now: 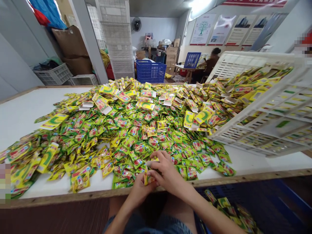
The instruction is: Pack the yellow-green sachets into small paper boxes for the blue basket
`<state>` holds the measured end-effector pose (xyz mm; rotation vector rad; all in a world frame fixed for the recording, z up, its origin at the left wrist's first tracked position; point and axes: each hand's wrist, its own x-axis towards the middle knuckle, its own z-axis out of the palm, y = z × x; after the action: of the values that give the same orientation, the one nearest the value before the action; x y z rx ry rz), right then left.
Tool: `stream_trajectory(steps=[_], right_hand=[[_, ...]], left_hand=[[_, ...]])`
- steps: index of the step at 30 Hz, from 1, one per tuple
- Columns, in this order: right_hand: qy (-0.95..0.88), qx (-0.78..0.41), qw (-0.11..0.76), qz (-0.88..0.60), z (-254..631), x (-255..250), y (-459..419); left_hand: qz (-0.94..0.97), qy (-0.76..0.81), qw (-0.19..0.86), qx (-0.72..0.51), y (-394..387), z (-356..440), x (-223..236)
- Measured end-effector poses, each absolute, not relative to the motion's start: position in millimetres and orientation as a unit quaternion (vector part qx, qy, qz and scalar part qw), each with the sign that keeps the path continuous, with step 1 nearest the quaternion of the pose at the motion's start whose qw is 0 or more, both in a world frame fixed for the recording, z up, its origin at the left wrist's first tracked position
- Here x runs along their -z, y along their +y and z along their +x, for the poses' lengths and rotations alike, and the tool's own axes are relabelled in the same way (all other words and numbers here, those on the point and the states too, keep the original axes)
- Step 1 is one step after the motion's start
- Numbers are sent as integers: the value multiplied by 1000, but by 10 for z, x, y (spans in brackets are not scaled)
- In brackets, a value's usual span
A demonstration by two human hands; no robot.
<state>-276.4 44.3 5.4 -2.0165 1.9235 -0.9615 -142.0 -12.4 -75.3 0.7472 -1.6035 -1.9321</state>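
Observation:
A wide heap of small green and yellow sachets [136, 130] covers the white table [21, 113], with flat yellow cartons [101, 102] lying on top. At the table's front edge my left hand [138, 188] is closed around a small stack of sachets [148, 178]. My right hand [165, 172] lies over the top of that stack, fingers curled and pinching it.
A white plastic crate [273, 110] lies tipped on its side at the right, spilling sachets and cartons. A blue crate [255, 208] with some sachets stands below the table at the right. Stacked white crates, a blue basket [150, 71] and a seated person [212, 61] are behind.

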Motion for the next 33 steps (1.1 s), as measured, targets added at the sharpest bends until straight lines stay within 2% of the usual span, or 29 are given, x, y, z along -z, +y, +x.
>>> stream_trajectory(steps=[11, 16, 18, 21, 24, 30, 33], right_hand=[[651, 389, 118, -641, -2703, 110, 572], [639, 539, 180, -519, -2661, 419, 668], [632, 578, 179, -484, -2612, 560, 702], [631, 587, 141, -487, -2537, 674, 715], [623, 576, 123, -515, -2507, 644, 691], [582, 548, 193, -570, -2493, 528, 630], [589, 576, 177, -539, -2461, 568, 619]], left_hand=[[267, -612, 282, 689, -123, -1431, 774], [304, -610, 282, 676, -132, -1361, 757], [306, -616, 282, 669, -135, -1332, 728], [302, -616, 297, 665, -120, -1291, 694], [296, -619, 354, 636, -101, -1227, 701], [269, -718, 364, 528, -173, -1133, 674], [273, -710, 385, 522, -178, -1173, 600]])
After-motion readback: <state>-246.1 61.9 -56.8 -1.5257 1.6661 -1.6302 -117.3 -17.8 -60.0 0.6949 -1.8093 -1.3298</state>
